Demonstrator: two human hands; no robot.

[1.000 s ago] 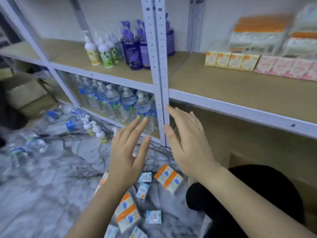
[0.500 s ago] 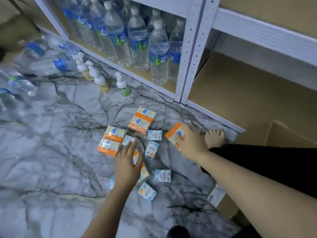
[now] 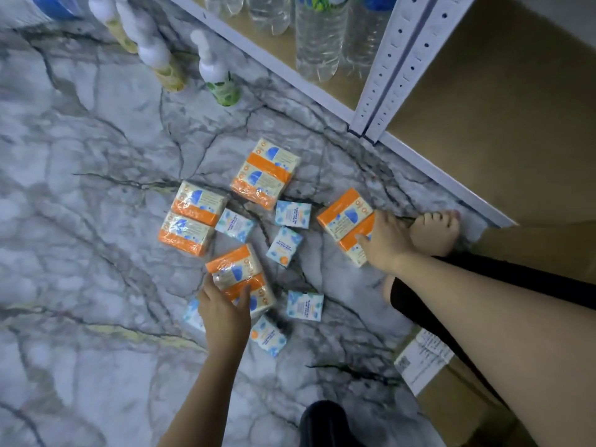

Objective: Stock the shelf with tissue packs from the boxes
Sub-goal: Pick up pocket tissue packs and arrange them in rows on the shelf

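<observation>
since the frame approx. half a sec ago, both hands have been lowered fully onto orange packs: the left hand (image 3: 224, 314) is now curled over the near orange tissue pack (image 3: 237, 272), fingers over its top edge and thumb along its right side, where before it was only hovering above it. the right hand (image 3: 385, 241) is kept on the right orange tissue pack (image 3: 346, 221), thumb pressed on its near face, other fingers wrapped behind it; grip is closed on the pack. both packs are seen low at the marble floor (image 3: 80, 221); whether they are lifted off it cannot be told.

two more orange double packs are left untouched on the floor: one at left (image 3: 192, 217), one further back (image 3: 264, 172). small blue tissue packs (image 3: 292, 214) are scattered btw. and around them, some partly hidden under the left hand's pack. a bare foot (image 3: 435, 233) is placed just beside the right hand. the shelf (image 3: 483, 108) bottom board at upper right is seen bare brown, w/ water bottles (image 3: 317, 37) in the bay to its left. pump bottles (image 3: 216, 72) are stood on the floor in front. a cardboard box (image 3: 451, 398) w/ a white label is seen at lower right under the right forearm.
</observation>
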